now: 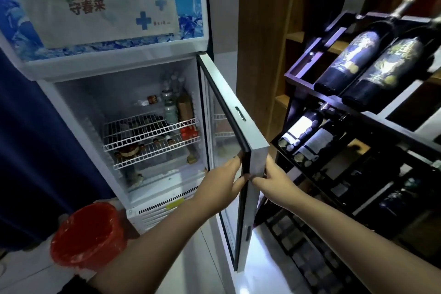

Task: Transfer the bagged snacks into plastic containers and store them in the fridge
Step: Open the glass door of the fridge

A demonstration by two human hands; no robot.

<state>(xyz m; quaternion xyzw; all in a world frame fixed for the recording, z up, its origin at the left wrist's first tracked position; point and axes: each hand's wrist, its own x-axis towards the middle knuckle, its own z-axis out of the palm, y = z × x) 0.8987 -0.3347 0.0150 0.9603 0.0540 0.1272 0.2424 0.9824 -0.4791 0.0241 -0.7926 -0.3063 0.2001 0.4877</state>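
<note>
fridge (71, 126) door (256, 145) gripped, both hands

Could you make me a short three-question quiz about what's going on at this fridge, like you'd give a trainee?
1. True or false: the fridge door is shut.
2. Which hands touch the door's free edge? A) left hand only B) right hand only C) both
3. What stands on the floor to the left of the fridge, lined with a red bag?

Key
1. False: it stands open, showing the wire shelves.
2. C: one hand on each side of the edge.
3. A bin.
</note>
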